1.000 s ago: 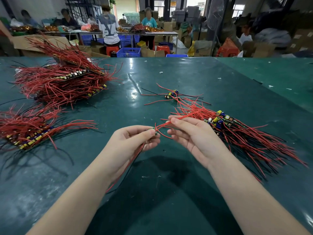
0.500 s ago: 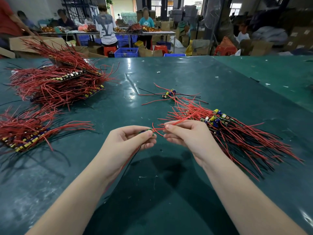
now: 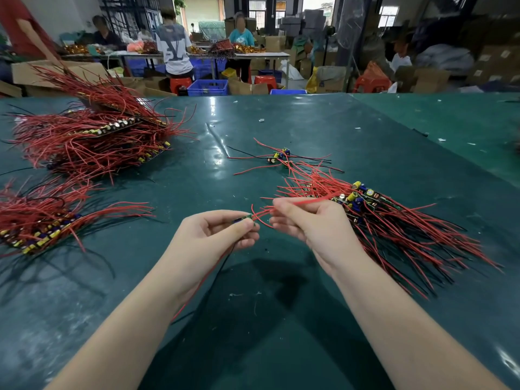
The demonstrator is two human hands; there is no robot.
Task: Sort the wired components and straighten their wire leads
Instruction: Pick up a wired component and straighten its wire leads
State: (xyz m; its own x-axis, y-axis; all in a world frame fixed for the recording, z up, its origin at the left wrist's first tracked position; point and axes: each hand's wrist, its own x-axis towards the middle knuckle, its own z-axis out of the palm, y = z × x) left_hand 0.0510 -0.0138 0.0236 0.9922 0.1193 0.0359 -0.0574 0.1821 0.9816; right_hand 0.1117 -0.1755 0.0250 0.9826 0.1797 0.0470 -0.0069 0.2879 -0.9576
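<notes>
We are pinching 1 small board [image 3: 244, 219] in our left hand [image 3: 209, 237], just left of the loose pile [image 3: 394, 220]. Our right hand [image 3: 312, 225] is gripping its red leads [image 3: 260, 213], hands nearly touching.

- dark green surface [image 3: 253, 319], pretty shiny, with little scraps scattered on it
- big red wire heap [image 3: 92, 136] far left, another pile [image 3: 42, 220] nearer left
- small loose bunch [image 3: 281, 159] in the middle
- long spread of wired parts [image 3: 399, 229] on the right
</notes>
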